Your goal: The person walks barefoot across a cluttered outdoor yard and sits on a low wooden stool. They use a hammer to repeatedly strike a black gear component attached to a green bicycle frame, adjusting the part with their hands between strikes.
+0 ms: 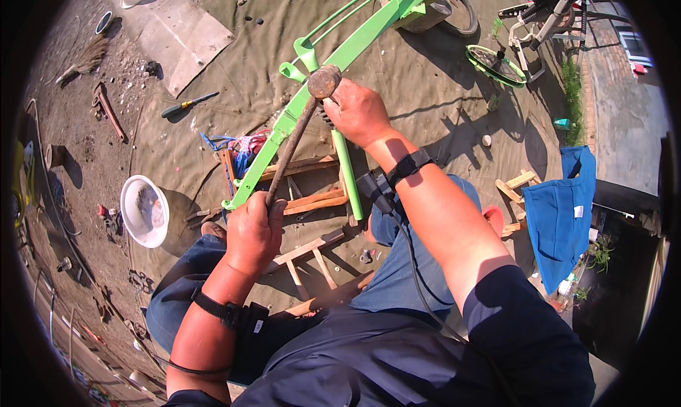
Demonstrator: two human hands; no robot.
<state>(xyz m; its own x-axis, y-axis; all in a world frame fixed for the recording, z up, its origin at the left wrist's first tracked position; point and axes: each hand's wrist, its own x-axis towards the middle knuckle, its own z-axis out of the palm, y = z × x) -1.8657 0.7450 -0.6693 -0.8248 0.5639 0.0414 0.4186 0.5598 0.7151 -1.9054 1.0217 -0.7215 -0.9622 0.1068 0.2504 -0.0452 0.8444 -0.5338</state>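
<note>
My left hand (252,231) is wrapped round the thin handle of a rusty hammer (290,150). The hammer's round head rests over a light-green metal frame (358,45), which slants from the lower middle to the top right. Right beside that head, my right hand (357,112) is closed with its fingertips curled in; what it grips is hidden. A dark toothed or coiled part shows just under its fingers. Below, a green tube (347,174) hangs down toward my knees. Under the frame stands a low wooden stool or rack (313,202).
On the left lie a white basin (145,212), a screwdriver (189,105), a pipe wrench (108,112) and a straw broom (84,59). A blue cloth (560,219) hangs at the right. A green-rimmed wheel (496,65) is at the upper right. A brown ground sheet (418,88) covers the ground.
</note>
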